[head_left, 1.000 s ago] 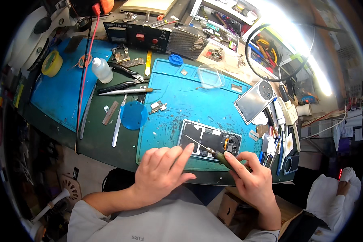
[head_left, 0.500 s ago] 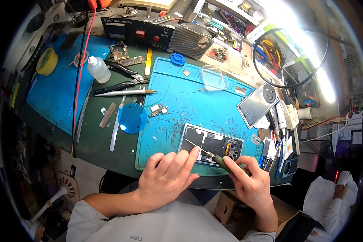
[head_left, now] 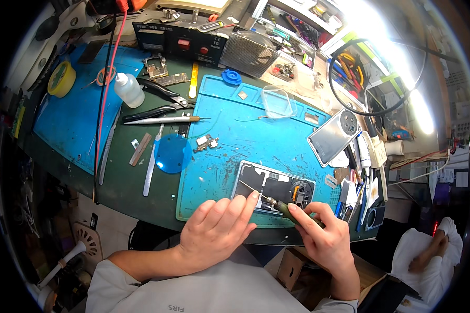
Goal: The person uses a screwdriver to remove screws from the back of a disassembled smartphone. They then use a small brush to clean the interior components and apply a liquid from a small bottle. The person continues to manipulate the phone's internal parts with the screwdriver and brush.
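Observation:
An opened phone (head_left: pixel 277 177) with dark internals lies near the front of the blue mat (head_left: pixel 230 156). My right hand (head_left: pixel 324 235) grips a tool with a green handle (head_left: pixel 282 207) and a long thin metal tip, angled leftward over the phone. My left hand (head_left: pixel 216 229) has slightly bent, loosely extended fingers; its index fingertip rests at the thin shaft, over the phone's lower part. Small metal parts (head_left: pixel 206 142) and a blue disc (head_left: pixel 172 156) lie to the upper left.
Cutters (head_left: pixel 172 107), a white bottle (head_left: pixel 129 94), a clear container (head_left: pixel 277 104), another phone (head_left: pixel 326 141) and piled tools (head_left: pixel 352 193) surround the work. A black instrument box (head_left: pixel 167 44) stands behind; a looped cable (head_left: pixel 378 109) hangs right. Another person's hand and white sleeve (head_left: pixel 431 261) show at lower right.
The view has shifted slightly. My left hand has edged right, its index fingertip now at the tool's shaft. The co-worker's hand and arm at lower right have moved.

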Motion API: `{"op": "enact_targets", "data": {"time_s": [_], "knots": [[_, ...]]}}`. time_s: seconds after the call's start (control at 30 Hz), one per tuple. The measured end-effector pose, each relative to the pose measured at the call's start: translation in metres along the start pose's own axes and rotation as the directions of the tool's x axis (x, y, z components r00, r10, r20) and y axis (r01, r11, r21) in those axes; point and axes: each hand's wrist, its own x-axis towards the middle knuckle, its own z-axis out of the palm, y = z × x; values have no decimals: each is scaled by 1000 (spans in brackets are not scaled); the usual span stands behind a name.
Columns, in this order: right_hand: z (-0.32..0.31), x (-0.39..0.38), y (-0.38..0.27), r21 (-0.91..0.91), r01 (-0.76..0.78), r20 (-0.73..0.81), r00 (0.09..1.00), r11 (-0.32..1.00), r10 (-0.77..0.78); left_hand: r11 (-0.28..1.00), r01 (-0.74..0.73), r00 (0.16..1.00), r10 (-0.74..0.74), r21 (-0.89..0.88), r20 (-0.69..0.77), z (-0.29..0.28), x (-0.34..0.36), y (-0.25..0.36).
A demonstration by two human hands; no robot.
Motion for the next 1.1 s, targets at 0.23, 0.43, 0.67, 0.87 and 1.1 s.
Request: {"op": "enact_targets", "data": {"time_s": [0.23,0.43,0.67,0.87,1.1], "knots": [[-1,1,1,7,4,5,1000,1000,-4,1000,7,1000,-7,-7,-10,1,1,1],[-2,0,2,-1,12,8,1000,1000,-12,1000,8,1000,-8,1,-22,2,2,1],[-2,2,0,8,11,-8,1000,1000,-11,1000,7,999,-7,5,-32,3,1,1],[2,-4,-2,-17,-17,-13,1000,1000,17,1000,2,999,-2,-1,-39,2,3,0],[6,-5,-2,18,-23,-64,998,1000,24,999,23,998,-24,-31,-52,4,3,1]]}}
